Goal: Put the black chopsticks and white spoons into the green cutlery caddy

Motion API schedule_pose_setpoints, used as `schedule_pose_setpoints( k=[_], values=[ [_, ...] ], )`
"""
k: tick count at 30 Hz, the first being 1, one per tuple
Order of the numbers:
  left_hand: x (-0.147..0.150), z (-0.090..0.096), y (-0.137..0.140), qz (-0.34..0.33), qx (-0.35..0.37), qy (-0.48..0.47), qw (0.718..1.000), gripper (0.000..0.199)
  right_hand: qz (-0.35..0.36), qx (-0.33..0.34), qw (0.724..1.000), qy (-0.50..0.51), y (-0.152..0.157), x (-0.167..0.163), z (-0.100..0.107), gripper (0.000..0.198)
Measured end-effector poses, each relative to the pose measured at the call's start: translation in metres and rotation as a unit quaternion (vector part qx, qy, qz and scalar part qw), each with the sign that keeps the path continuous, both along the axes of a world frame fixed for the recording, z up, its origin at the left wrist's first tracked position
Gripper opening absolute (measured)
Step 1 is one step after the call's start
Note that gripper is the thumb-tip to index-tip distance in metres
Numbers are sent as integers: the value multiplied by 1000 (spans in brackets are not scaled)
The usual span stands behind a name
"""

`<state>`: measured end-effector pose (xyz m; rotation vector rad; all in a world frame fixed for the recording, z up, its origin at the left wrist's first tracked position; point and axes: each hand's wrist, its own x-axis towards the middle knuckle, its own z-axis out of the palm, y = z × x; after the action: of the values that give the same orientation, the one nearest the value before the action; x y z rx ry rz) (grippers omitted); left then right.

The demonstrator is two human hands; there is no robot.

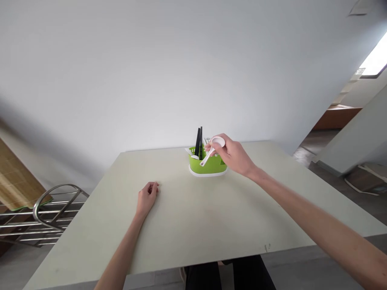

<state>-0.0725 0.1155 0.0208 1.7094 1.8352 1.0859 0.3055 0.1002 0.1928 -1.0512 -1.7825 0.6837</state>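
Note:
My right hand (234, 154) is closed on a white soup spoon (207, 156), gripping it near the bowl with the handle slanting down to the left. Just behind the spoon stands a green cutlery basket (206, 168) with a white base, partly hidden by the hand. Black chopsticks (198, 141) rise from its left part, and another white spoon (195, 157) shows at the rim. Resting on the tabletop to the left, my left hand (148, 195) is loosely curled with nothing visible in it.
The pale table (193, 225) meets a white wall (193, 72) behind the basket. A metal tube rack (56, 209) stands on the floor at the left, near a wooden board (19, 175). At the far right is a stool (367, 179).

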Motion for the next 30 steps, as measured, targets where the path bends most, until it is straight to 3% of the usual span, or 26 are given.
schedule_pose_setpoints(
  k=[4,8,17,23,30],
  values=[
    [-2,-3,0,-7,7,-17,1000,41,-12,110,993,-42,34,-11,2,30],
    [-4,-6,0,-7,9,-24,1000,40,-16,200,970,-139,61,-13,-19,27],
    [-3,-5,-2,-8,9,-30,999,40,-32,251,929,-270,90,-8,-67,26],
    [-2,-3,-3,-5,1,-40,999,40,-44,303,884,-353,99,-14,-79,28],
    [-3,-5,-2,-5,-3,-38,999,39,-70,340,842,-414,87,-27,-84,28]
  ],
)
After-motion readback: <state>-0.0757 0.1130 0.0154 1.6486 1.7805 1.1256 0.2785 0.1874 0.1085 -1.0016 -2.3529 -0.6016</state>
